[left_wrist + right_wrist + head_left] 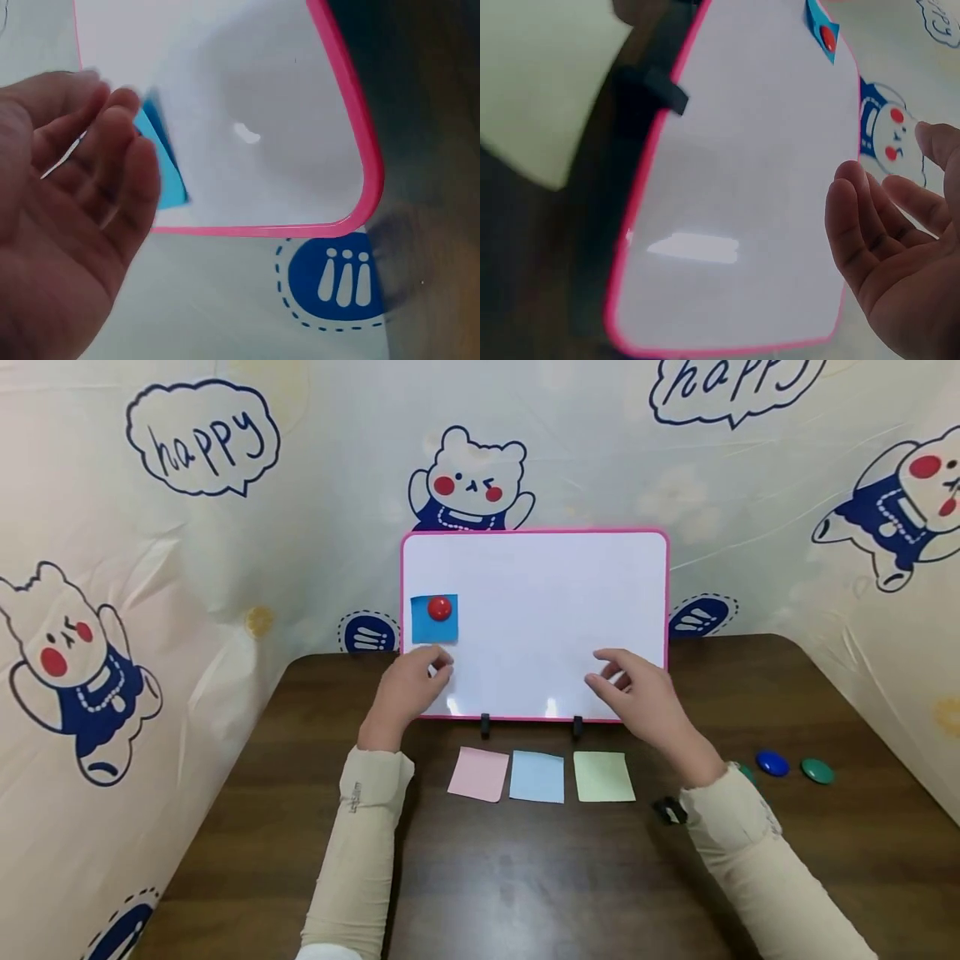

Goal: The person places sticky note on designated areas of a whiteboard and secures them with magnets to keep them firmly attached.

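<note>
A whiteboard (540, 610) with a pink frame stands upright at the back of the table. On its left side a red round magnet (439, 608) sits over the upper part of a blue sticky note (427, 631). Just below that note is my left hand (411, 689), fingers loosely bent and holding nothing; in the left wrist view the hand (82, 202) partly hides the note. My right hand (641, 697) hovers before the board's lower right, thumb and fingers apart with nothing between them, as the right wrist view also shows.
Pink (478, 774), light blue (537, 777) and green (604, 777) sticky notes lie in a row before the board. Two black feet (485, 726) support it. To the right lie a blue magnet (772, 763) and a green magnet (817, 771); another green one is partly hidden by the right sleeve.
</note>
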Demonstrator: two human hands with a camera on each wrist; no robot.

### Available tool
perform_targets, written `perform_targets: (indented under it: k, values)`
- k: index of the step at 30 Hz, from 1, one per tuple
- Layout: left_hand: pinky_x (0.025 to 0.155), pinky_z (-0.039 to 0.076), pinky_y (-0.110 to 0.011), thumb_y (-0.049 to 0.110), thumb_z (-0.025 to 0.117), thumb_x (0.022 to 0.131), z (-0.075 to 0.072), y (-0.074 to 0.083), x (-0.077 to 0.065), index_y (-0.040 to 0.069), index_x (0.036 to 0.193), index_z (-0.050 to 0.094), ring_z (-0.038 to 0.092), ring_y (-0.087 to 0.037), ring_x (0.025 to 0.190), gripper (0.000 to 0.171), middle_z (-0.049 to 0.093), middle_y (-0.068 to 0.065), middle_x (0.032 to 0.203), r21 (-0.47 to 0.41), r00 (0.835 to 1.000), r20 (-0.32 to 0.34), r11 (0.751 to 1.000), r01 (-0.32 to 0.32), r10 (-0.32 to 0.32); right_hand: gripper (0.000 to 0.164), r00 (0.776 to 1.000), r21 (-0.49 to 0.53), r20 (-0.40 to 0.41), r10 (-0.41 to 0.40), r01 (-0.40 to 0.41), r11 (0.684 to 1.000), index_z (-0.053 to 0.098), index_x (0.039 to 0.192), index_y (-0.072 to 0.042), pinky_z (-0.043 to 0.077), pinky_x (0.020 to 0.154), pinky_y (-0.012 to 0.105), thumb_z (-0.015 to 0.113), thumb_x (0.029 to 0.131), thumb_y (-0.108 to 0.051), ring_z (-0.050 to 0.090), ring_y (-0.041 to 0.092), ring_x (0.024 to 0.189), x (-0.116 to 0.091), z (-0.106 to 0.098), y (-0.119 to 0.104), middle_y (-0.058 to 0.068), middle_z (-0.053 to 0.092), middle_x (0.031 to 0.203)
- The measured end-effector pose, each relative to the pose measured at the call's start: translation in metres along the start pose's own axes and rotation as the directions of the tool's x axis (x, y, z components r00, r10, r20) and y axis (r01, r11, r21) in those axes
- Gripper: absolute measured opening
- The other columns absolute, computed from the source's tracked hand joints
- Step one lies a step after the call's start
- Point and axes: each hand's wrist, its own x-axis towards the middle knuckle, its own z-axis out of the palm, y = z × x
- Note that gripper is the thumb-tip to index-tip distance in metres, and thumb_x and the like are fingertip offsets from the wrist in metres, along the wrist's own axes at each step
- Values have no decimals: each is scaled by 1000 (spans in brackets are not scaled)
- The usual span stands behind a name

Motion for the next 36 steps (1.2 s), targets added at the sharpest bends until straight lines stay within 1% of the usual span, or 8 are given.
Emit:
perform_targets:
  k: [6, 13, 15, 19, 23, 27, 30, 36]
  values:
    - [84, 55, -45, 24, 67, 98, 5, 7, -22, 12, 111, 68, 60, -26, 91, 17, 66, -5, 103, 15, 979, 200, 999, 37, -39, 50, 995, 41, -56, 89, -86, 995, 58, 138, -8, 55, 63, 30, 60, 102, -42, 61, 26, 81, -40, -25, 33, 10, 64, 101]
    - [88, 54, -45, 22, 72, 95, 21, 8, -37, 8, 120, 66, 59, -26, 96, 30, 65, -5, 105, 39, 922, 376, 996, 85, -94, 46, 977, 61, -104, 184, -179, 982, 58, 136, -5, 57, 64, 24, 58, 103, -38, 68, 26, 78, -80, -48, 70, 15, 66, 102]
    - [89, 53, -44, 22, 73, 94, 27, 7, -38, 8, 121, 65, 59, -25, 96, 31, 65, -5, 106, 44, 907, 409, 995, 90, -100, 44, 972, 90, -134, 192, -181, 979, 59, 135, -3, 57, 63, 24, 58, 104, -34, 69, 22, 75, -88, -53, 80, 10, 68, 99]
    - [92, 53, -46, 18, 75, 92, 37, 7, -41, 7, 122, 64, 60, -25, 97, 33, 65, -6, 109, 42, 894, 431, 992, 115, -122, 38, 960, 155, -182, 212, -185, 970, 61, 131, -1, 57, 61, 25, 59, 104, -28, 69, 14, 70, -102, -61, 98, -5, 70, 91]
    - [91, 53, -46, 14, 75, 92, 45, 9, -42, 6, 120, 65, 59, -26, 94, 31, 65, -7, 108, 72, 892, 432, 991, 115, -135, 33, 945, 155, -221, 240, -209, 966, 63, 126, -3, 56, 60, 22, 58, 104, -27, 68, 12, 67, -116, -64, 111, -10, 69, 88]
    - [87, 52, -42, 14, 75, 91, 49, 10, -40, 6, 112, 66, 58, -24, 89, 24, 65, -5, 99, 136, 897, 422, 988, 78, -129, 33, 924, 1, -291, 249, -260, 966, 66, 123, -1, 49, 60, 18, 58, 103, -27, 60, 3, 69, -126, -66, 121, 6, 70, 92]
    - [81, 51, -40, 12, 74, 90, 51, 10, -39, 8, 102, 66, 57, -23, 85, 15, 63, -3, 91, 163, 901, 417, 985, 58, -122, 34, 912, -134, -328, 246, -303, 944, 68, 120, 1, 41, 65, 25, 58, 102, -27, 52, 7, 74, -130, -65, 131, 17, 67, 94]
    - [76, 51, -38, 9, 71, 92, 55, 12, -38, 10, 96, 65, 57, -22, 81, 7, 61, -2, 86, 202, 890, 432, 977, 64, -148, 32, 918, -223, -308, 248, -323, 920, 67, 115, 4, 33, 66, 33, 61, 100, -23, 47, 17, 67, -136, -61, 150, 9, 60, 79]
